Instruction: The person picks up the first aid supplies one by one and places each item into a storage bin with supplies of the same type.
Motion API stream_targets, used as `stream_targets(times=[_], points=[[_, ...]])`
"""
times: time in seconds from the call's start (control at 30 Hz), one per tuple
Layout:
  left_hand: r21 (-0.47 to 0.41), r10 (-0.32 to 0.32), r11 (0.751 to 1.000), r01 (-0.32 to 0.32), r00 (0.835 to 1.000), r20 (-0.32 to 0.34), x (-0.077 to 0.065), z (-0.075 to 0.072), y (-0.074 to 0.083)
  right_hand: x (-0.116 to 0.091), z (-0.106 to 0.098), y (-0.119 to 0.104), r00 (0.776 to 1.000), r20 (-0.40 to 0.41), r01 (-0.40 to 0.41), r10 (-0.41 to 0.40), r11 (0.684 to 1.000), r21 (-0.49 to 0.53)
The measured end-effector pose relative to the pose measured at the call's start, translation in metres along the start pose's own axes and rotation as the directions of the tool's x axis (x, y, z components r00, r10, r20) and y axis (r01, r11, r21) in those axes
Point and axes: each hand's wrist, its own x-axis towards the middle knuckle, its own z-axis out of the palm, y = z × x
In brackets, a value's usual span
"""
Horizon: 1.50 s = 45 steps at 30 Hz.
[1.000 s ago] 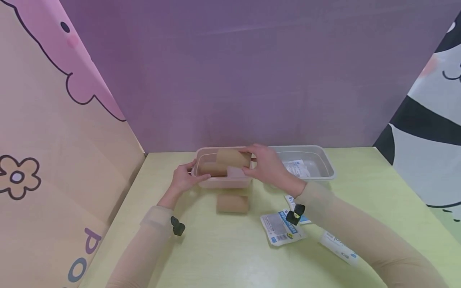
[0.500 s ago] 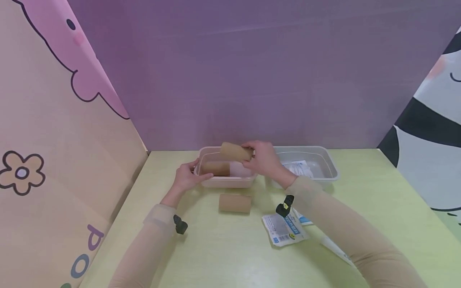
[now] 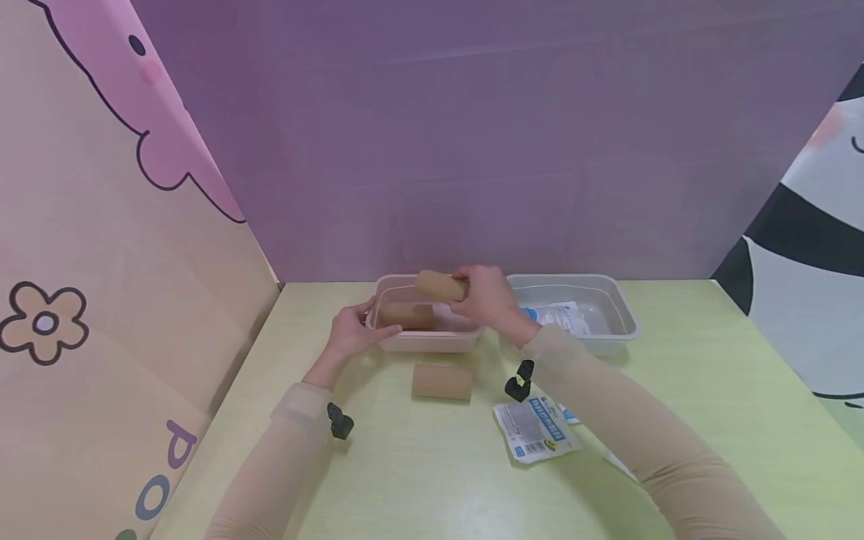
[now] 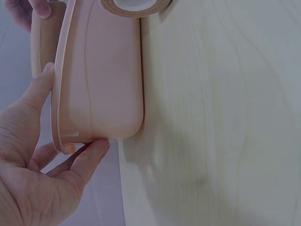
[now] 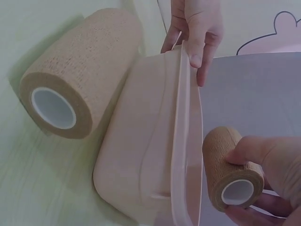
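Note:
My right hand grips a tan roll of elastic bandage above the pink plastic bin. In the right wrist view, thumb and fingers press this bandage roll from opposite sides, near its white-cored end. The left hand holds the bin's left end. In the left wrist view its thumb lies on the rim and its fingers on the outside of the pink wall. Another tan roll lies inside the bin. One more bandage roll lies on the table before it.
Right of the pink bin stands a grey bin with a white and blue packet inside. A printed white packet lies on the table, partly over another one. A white item is mostly hidden under the right forearm. A purple backdrop rises behind.
My right hand has raised the bandage roll a little and tilted it, its forearm swinging left. The left hand keeps its hold on the bin. The head view has shifted slightly.

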Motion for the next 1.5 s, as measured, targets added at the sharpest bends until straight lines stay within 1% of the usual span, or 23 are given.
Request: stream_targets(times=[0.1, 0.2, 0.3, 0.57, 0.77, 1.0, 1.23, 1.5], points=[[0.005, 0.001, 1.0, -0.001, 1.0, -0.006, 0.0, -0.001, 0.0, 0.0, 0.002, -0.001, 1.0, -0.006, -0.017, 0.017, 1.0, -0.013], [0.007, 0.002, 1.0, -0.002, 1.0, -0.009, -0.001, -0.001, 0.001, 0.0, 0.007, 0.0, 0.999, -0.013, -0.03, 0.029, 0.998, -0.048], [0.007, 0.001, 1.0, -0.001, 1.0, -0.009, -0.002, -0.001, 0.001, 0.0, 0.011, -0.001, 0.999, -0.005, -0.041, 0.041, 0.996, -0.074], [-0.005, -0.009, 1.0, 0.009, 1.0, -0.003, -0.003, 0.001, 0.002, -0.001, 0.015, -0.001, 0.999, 0.0, -0.047, 0.047, 0.988, -0.15], [-0.033, -0.021, 0.999, 0.021, 1.0, -0.003, -0.005, 0.002, 0.004, -0.002, 0.018, -0.001, 0.997, 0.032, -0.069, 0.077, 0.976, -0.205], [-0.029, -0.023, 0.999, 0.023, 1.0, -0.004, -0.005, 0.002, 0.004, -0.002, 0.025, -0.002, 0.995, 0.054, -0.074, 0.087, 0.976, -0.206], [-0.033, -0.047, 0.998, 0.047, 0.999, -0.001, -0.004, 0.003, 0.004, -0.003, 0.027, -0.004, 0.993, 0.064, -0.084, 0.1, 0.97, -0.227], [-0.031, -0.047, 0.998, 0.047, 0.999, -0.008, -0.005, 0.003, 0.005, -0.003, 0.029, 0.0, 0.993, 0.078, -0.063, 0.086, 0.965, -0.255]])
